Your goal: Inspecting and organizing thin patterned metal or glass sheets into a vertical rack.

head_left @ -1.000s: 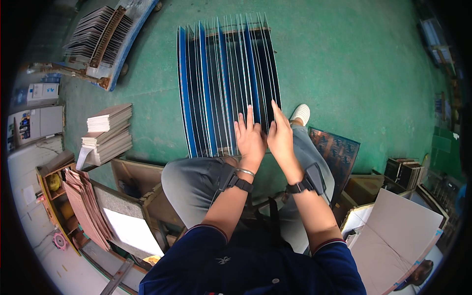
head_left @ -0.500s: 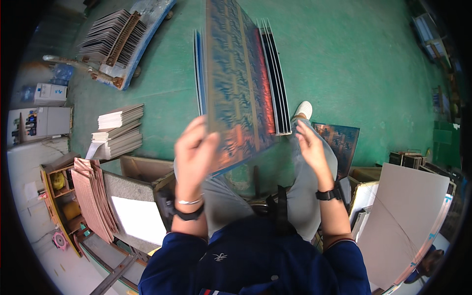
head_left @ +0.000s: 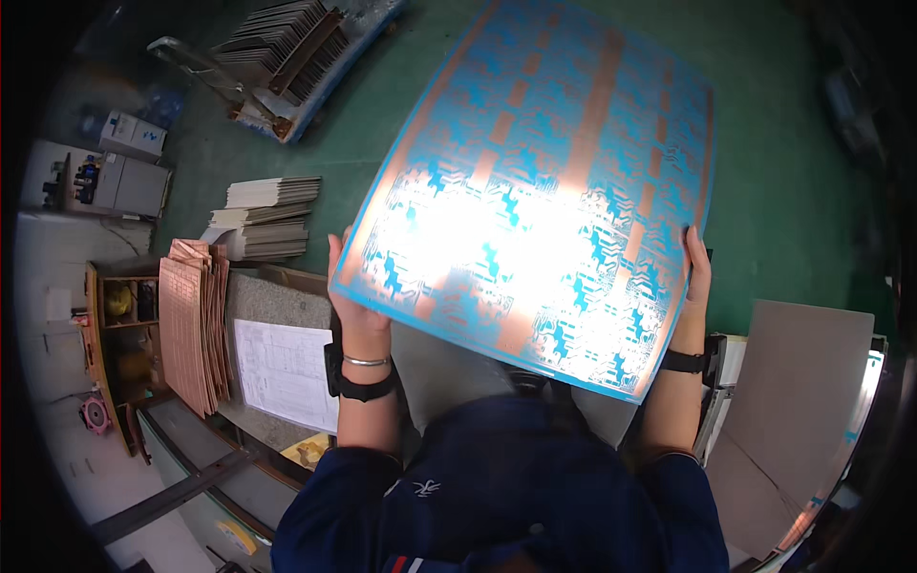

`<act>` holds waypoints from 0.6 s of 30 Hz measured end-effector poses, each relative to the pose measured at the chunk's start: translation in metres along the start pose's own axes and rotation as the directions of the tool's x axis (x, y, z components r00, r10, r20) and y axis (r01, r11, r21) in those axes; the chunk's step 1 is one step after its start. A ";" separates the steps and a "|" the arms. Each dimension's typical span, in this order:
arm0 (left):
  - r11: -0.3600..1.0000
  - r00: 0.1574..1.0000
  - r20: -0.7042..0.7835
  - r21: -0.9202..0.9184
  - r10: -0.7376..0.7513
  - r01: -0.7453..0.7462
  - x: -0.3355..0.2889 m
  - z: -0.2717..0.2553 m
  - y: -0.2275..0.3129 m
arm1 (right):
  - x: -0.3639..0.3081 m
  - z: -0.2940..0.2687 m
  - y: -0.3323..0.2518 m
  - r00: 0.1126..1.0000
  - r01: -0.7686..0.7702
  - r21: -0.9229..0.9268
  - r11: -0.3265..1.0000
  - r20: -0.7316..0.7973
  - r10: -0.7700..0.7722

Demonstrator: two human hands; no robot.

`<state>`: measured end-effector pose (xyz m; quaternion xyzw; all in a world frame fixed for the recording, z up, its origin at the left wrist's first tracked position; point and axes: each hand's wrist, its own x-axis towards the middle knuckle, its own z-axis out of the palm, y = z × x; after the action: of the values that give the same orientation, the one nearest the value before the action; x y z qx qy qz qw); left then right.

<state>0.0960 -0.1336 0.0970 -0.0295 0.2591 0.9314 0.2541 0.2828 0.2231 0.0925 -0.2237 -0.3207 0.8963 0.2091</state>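
Between my two hands I hold up a large circuit board panel [head_left: 564, 124], copper-coloured with a blue trace pattern. It is tilted, and bright glare washes out its near half. My left hand [head_left: 358, 310] grips the panel's left edge near the lower corner, most of its fingers hidden beneath. On the right edge, my right hand [head_left: 697, 272] is closed with fingertips showing along the rim. The panel covers whatever lies under it in front of my knees.
To the left lie a stack of pale boards [head_left: 267, 218], upright copper panels [head_left: 191, 325] and a printed sheet [head_left: 287, 372] on a grey surface. A loaded trolley [head_left: 287, 72] stands at the far left. A large grey board [head_left: 793, 420] leans at the right.
Half a second ago the panel stood steeply with my left hand by its edge and my right hand apart, open. Now both hands hold it, raised and turned face up, shifted right.
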 end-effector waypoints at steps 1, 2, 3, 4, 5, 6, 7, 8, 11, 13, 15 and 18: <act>0.989 0.989 0.148 -0.140 -0.015 0.036 -0.004 0.015 -0.010 | -0.004 0.000 0.002 1.000 0.005 -0.007 1.000 0.009 -0.005; 0.996 0.992 0.127 -0.091 0.028 -0.016 -0.009 0.032 -0.025 | -0.008 -0.001 0.004 0.999 0.040 0.065 0.997 -0.029 -0.039; 0.997 0.992 0.107 -0.041 0.071 -0.067 -0.015 0.045 -0.042 | -0.013 -0.003 0.008 0.995 0.078 0.137 0.987 -0.070 -0.069; 0.999 0.986 0.164 -0.030 -0.025 0.031 -0.024 0.047 -0.057 | -0.015 -0.026 0.011 0.985 0.070 0.241 0.968 0.134 -0.104; 0.992 0.969 0.216 -0.012 -0.121 0.127 -0.036 0.045 -0.075 | -0.020 -0.023 0.016 0.979 0.124 0.261 0.957 0.122 -0.161; 0.974 0.950 0.217 0.069 -0.226 0.216 -0.051 0.054 -0.091 | -0.029 -0.014 0.019 0.976 0.167 0.272 0.948 0.088 -0.197; 0.941 0.919 0.212 0.141 -0.333 0.308 -0.063 0.062 -0.107 | -0.040 -0.008 0.021 0.970 0.215 0.272 0.938 0.049 -0.237; 0.921 0.900 0.209 0.167 -0.383 0.353 -0.070 0.068 -0.118 | -0.042 -0.033 0.025 0.960 0.253 0.311 0.916 0.035 -0.277; 0.894 0.865 0.236 0.187 -0.444 0.408 -0.080 0.067 -0.127 | -0.072 -0.036 0.000 0.898 0.386 0.341 0.857 0.074 -0.433; 0.847 0.783 0.322 0.228 -0.532 0.481 -0.077 0.071 -0.118 | -0.094 -0.044 -0.029 0.891 0.446 0.196 0.873 -0.005 -0.454; 0.833 0.755 0.354 0.254 -0.552 0.491 -0.075 0.076 -0.108 | -0.100 -0.123 -0.046 0.861 0.056 0.508 0.859 0.411 -0.299; 0.783 0.677 0.396 0.368 -0.620 0.502 -0.076 0.070 -0.110 | -0.119 -0.089 -0.033 0.922 0.367 0.151 0.918 0.068 -0.380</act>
<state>0.2207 -0.0526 0.1205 0.1621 0.2681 0.7453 0.5885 0.4346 0.2274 0.0846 -0.1003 -0.3055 0.8693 0.3755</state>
